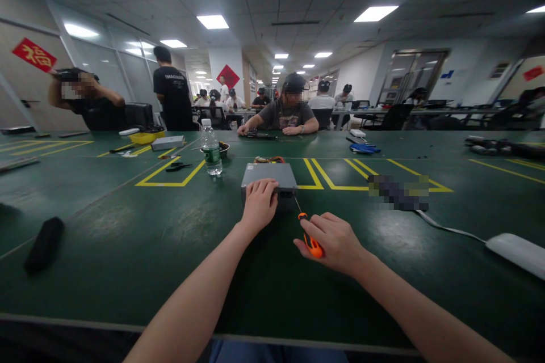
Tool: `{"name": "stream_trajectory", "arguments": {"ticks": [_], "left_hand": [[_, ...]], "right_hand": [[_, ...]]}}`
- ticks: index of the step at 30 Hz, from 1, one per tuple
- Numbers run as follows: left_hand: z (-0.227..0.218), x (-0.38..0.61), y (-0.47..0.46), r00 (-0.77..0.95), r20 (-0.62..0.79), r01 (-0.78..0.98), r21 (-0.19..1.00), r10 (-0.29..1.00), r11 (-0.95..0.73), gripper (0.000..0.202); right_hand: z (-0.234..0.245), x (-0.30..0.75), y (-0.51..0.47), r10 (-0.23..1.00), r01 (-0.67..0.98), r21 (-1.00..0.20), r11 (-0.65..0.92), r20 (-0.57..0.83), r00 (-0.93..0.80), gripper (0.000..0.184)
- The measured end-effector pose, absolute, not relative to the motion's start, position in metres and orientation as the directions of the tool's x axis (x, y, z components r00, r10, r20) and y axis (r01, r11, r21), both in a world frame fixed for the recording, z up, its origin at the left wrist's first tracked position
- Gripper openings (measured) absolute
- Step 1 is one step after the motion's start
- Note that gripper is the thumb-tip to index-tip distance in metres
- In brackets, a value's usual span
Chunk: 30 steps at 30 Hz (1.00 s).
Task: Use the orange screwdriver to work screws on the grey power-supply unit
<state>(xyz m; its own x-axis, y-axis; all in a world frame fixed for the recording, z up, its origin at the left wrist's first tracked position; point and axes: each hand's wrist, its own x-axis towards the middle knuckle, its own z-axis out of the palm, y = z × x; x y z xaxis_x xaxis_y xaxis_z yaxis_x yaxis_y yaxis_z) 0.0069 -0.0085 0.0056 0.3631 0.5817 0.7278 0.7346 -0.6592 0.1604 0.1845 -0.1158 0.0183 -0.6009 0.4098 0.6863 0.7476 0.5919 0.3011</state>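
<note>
A grey metal power supply unit point(272, 172) sits on the green table in front of me, with coloured wires point(269, 160) coming out at its far side. My left hand point(259, 202) is wrapped over its near left edge and holds it. In my right hand point(334, 240) is a screwdriver point(314, 247) with an orange and black handle. Its thin shaft points up and left, and the tip is at the unit's near right corner. Whether the tip sits in a screw is too small to tell.
A water bottle point(212, 148) stands beyond the unit to the left, before a metal bowl point(223, 149). A black object point(44, 244) lies at left. On the right are a white cable point(451, 229) and white block point(517, 252). A co-worker point(289, 110) sits opposite.
</note>
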Motion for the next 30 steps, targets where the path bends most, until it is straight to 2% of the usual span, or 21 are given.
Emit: {"name": "stream_trajectory", "arguments": {"ticks": [3,6,8,12,17,25,30], "left_hand": [[0.0058,0.0073,-0.0081,0.359,0.728,0.734,0.167,0.584,-0.659,0.025],[0.0061,0.0074,-0.0079,0.36,0.726,0.732,0.169,0.586,-0.659,0.026],[0.0059,0.0073,-0.0077,0.361,0.726,0.733,0.168,0.585,-0.66,0.025],[0.0045,0.0072,-0.0067,0.364,0.731,0.731,0.16,0.578,-0.663,0.025],[0.0037,0.0077,-0.0061,0.364,0.729,0.731,0.162,0.58,-0.662,0.025],[0.0042,0.0069,-0.0069,0.366,0.729,0.725,0.166,0.578,-0.668,0.028],[0.0053,0.0065,-0.0073,0.371,0.728,0.726,0.16,0.576,-0.669,0.026]], "right_hand": [[0.02,0.1823,-0.1183,0.427,0.754,0.295,0.587,0.678,-0.598,0.034],[0.0204,0.183,-0.1188,0.423,0.791,0.319,0.522,0.709,-0.565,0.032],[0.0193,0.1848,-0.1177,0.371,0.789,0.342,0.511,0.74,-0.561,0.023],[0.0174,0.1871,-0.1157,0.214,0.675,0.422,0.605,0.731,-0.648,0.006],[0.0206,0.1853,-0.1194,0.24,0.665,0.421,0.617,0.704,-0.668,0.025],[0.0227,0.1819,-0.1219,0.287,0.616,0.322,0.719,0.669,-0.685,0.028],[0.0169,0.1829,-0.1189,0.347,0.622,0.115,0.775,0.745,-0.57,0.033]]}}
